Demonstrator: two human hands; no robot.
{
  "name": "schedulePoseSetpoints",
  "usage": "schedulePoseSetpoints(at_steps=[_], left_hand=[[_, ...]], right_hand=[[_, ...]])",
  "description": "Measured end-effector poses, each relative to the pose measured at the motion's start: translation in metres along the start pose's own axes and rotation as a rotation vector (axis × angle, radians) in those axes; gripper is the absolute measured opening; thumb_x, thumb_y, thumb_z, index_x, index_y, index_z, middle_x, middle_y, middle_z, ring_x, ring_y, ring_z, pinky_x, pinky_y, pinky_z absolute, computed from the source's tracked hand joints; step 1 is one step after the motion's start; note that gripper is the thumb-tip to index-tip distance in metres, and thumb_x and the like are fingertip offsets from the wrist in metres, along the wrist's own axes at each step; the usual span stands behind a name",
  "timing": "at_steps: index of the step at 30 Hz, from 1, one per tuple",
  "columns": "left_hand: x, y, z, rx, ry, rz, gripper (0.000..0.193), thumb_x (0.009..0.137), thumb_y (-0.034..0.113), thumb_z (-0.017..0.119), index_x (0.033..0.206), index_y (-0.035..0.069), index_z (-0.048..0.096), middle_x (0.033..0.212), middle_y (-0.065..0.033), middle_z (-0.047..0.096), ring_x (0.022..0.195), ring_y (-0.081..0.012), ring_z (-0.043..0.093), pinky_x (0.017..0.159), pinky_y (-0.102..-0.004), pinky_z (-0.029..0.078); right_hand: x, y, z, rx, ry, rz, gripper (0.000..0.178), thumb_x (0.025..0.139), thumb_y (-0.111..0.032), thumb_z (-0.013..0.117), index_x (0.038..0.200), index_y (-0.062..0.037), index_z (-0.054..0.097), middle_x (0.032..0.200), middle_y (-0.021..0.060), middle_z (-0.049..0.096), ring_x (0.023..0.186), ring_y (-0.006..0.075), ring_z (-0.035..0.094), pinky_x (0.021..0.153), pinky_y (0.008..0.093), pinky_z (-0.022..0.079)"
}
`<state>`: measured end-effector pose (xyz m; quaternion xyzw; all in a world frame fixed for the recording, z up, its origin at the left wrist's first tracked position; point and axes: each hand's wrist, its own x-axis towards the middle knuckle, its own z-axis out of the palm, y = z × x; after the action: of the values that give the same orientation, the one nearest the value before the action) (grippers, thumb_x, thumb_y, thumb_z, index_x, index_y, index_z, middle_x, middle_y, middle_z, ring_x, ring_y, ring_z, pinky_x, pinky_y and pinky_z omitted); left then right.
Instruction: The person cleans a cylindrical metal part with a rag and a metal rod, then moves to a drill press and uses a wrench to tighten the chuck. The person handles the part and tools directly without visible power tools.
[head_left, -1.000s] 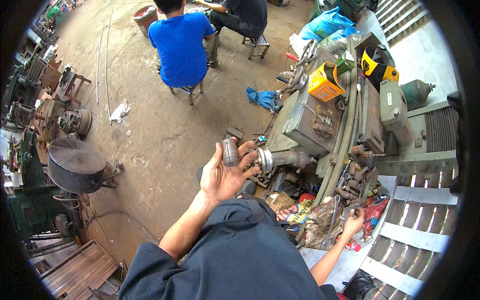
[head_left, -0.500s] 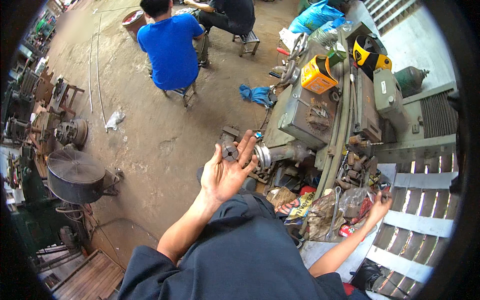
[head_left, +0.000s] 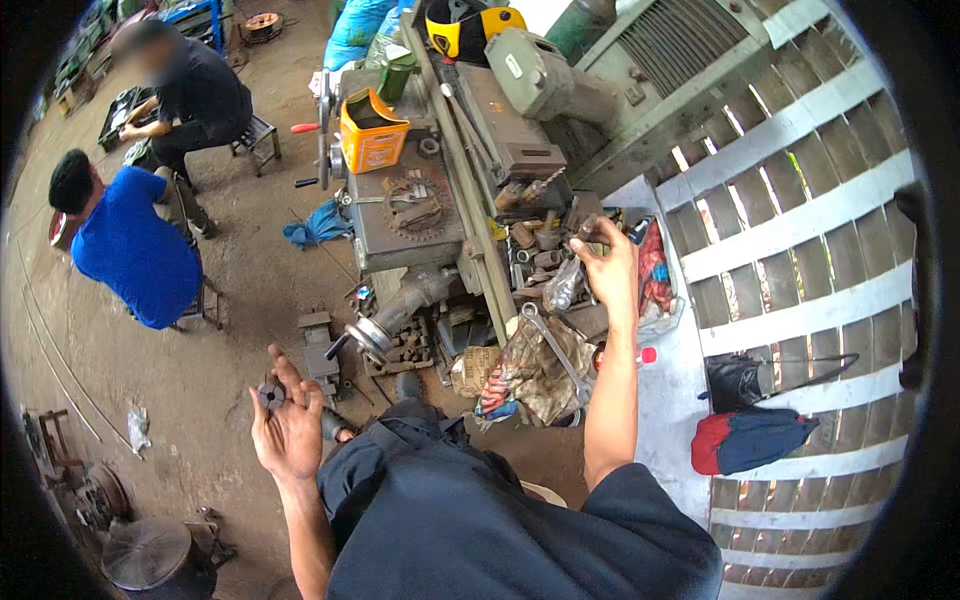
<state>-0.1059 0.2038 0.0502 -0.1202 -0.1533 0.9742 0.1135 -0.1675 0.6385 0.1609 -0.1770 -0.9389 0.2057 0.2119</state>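
1. A worker in a dark blue coverall stands over a cluttered machine in an open workshop. The left hand [head_left: 288, 425] is raised palm-up, fingers spread wide, with a small dark round metal part [head_left: 271, 394] resting loosely near the fingertips rather than gripped.

2. The right hand [head_left: 607, 265] reaches out over the parts tray [head_left: 545, 262] on the machine's bed, its fingers pinched together on something small; whether it is a bolt or another fitting cannot be told at this size.

3. With the left palm open and nothing clamping the round part, a tilt of the wrist could send it rolling off. It would likely drop to the concrete floor [head_left: 220, 360] among the scrap fittings [head_left: 322, 345] below and be hard to find.

4. The worker's attention appears split between two outstretched arms, so a slip on either side looks plausible.

5. The right forearm passes close above a large spanner [head_left: 555, 345] and a crumpled rag [head_left: 530, 365]. A snag on the way back could drag loose pieces off the edge.

6. An orange tin [head_left: 372, 133] sits open on top of the machine, near enough that a jolt to the bed might tip it.

7. Two seated people [head_left: 135, 245] work well apart on the floor, clear of anything that might fall.
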Motion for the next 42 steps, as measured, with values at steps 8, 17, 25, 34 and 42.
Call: schedulePoseSetpoints(at_steps=[8, 17, 25, 34, 42], left_hand=[[0.008, -0.009, -0.002, 0.071, 0.033, 0.03, 0.038, 0.107, 0.028, 0.039, 0.133, 0.002, 0.045, 0.149, -0.0086, 0.048, 0.13, -0.0219, 0.052, 0.104, -0.0448, 0.036], [0.015, -0.02, 0.0, 0.242, 0.082, -0.016, 0.041, 0.107, 0.033, 0.041, 0.133, 0.002, 0.047, 0.124, -0.0077, 0.062, 0.102, -0.0171, 0.058, 0.092, -0.0369, 0.039], [0.029, -0.033, -0.003, 0.456, -0.12, -0.095, 0.037, 0.108, 0.035, 0.039, 0.12, 0.004, 0.054, 0.129, -0.0118, 0.059, 0.089, -0.0176, 0.057, 0.08, -0.0322, 0.042], [0.072, -0.136, 0.013, 0.818, -0.237, -0.349, 0.049, 0.104, 0.051, 0.037, 0.12, 0.007, 0.053, 0.145, -0.0211, 0.046, 0.099, -0.0303, 0.063, 0.083, -0.0451, 0.053], [0.112, -0.196, 0.013, 1.016, -0.564, -0.291, 0.048, 0.104, 0.048, 0.04, 0.126, 0.006, 0.045, 0.149, -0.0255, 0.037, 0.113, -0.0358, 0.062, 0.089, -0.0471, 0.052]], right_hand=[[0.011, -0.003, -0.03, -0.037, 0.061, -0.061, 0.031, 0.07, -0.012, 0.085, 0.096, -0.0021, 0.073, 0.112, 0.0146, 0.071, 0.108, 0.0305, 0.066, 0.095, 0.0393, 0.049], [0.045, 0.012, -0.11, -0.266, 0.17, -0.417, 0.025, 0.064, -0.013, 0.085, 0.086, -0.0077, 0.076, 0.142, 0.0089, 0.056, 0.135, 0.0353, 0.046, 0.112, 0.044, 0.035], [0.038, 0.039, -0.065, 0.415, -0.128, -0.096, 0.024, 0.068, -0.01, 0.085, 0.09, -0.0039, 0.075, 0.144, 0.0087, 0.055, 0.129, 0.0273, 0.053, 0.108, 0.0399, 0.039], [-0.004, -0.008, -0.022, 1.488, -0.488, -0.242, 0.027, 0.077, -0.028, 0.085, 0.096, -0.0144, 0.071, 0.161, 0.0195, 0.023, 0.15, 0.0374, 0.019, 0.114, 0.0648, 0.025], [-0.025, -0.041, -0.002, 1.81, -0.569, -0.238, 0.027, 0.076, -0.046, 0.083, 0.093, -0.0267, 0.075, 0.165, 0.0149, 0.012, 0.152, 0.0371, 0.008, 0.117, 0.0682, 0.017]])
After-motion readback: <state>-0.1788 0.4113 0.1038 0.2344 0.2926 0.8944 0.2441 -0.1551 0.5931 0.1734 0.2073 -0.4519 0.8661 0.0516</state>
